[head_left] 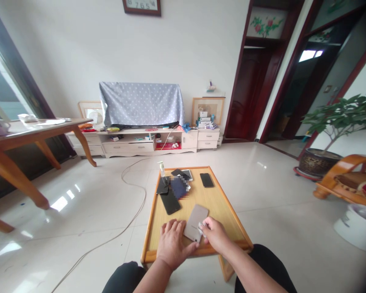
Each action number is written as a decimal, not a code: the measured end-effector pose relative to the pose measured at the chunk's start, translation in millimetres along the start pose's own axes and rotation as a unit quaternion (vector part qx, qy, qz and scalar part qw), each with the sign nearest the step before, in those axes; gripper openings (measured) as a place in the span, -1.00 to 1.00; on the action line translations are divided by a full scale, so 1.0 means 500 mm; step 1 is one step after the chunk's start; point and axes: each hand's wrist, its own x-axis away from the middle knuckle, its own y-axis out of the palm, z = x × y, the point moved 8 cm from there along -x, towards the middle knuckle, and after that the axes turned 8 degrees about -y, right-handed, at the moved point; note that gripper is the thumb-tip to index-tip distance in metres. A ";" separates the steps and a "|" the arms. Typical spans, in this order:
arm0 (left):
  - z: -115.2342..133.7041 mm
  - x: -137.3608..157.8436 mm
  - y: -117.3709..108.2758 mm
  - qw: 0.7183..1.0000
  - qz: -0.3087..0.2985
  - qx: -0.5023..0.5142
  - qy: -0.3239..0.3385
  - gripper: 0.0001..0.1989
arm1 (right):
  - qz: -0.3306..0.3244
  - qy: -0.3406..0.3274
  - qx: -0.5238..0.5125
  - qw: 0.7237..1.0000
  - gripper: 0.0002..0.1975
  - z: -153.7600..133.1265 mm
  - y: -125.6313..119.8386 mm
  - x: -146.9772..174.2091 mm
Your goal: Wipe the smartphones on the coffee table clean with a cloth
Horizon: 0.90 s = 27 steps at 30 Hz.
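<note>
A pale gold smartphone (196, 215) lies back side up near the close edge of a small wooden table (198, 195). My left hand (172, 244) rests flat at its left, fingers stretched out on the tabletop and thumb against the phone's lower end. Pinched in my right hand (216, 234) is a small crumpled white wipe (200, 226), pressed on the lower right of the phone's back. Whether it is tissue or cloth cannot be made out.
Farther up the table lie a black phone (170, 202), another dark phone (206, 180), a blurred dark blue item (179, 187) and a pump bottle (162, 169). A cable (144, 195) runs over the floor at the left. My knees flank the table.
</note>
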 end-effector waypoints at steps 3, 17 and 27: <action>-0.001 -0.001 0.000 1.000 0.005 -0.013 -0.018 -0.31 | 0.086 -0.086 0.052 0.991 -0.83 -0.032 -0.030 0.004; -0.022 -0.007 0.013 0.997 0.022 -0.020 -0.074 -0.46 | -0.009 -0.279 0.207 0.938 -0.62 -0.120 0.039 0.069; -0.029 -0.010 0.022 0.997 0.029 -0.015 -0.073 -0.46 | 0.045 -0.207 0.203 0.956 -0.75 -0.149 0.032 0.028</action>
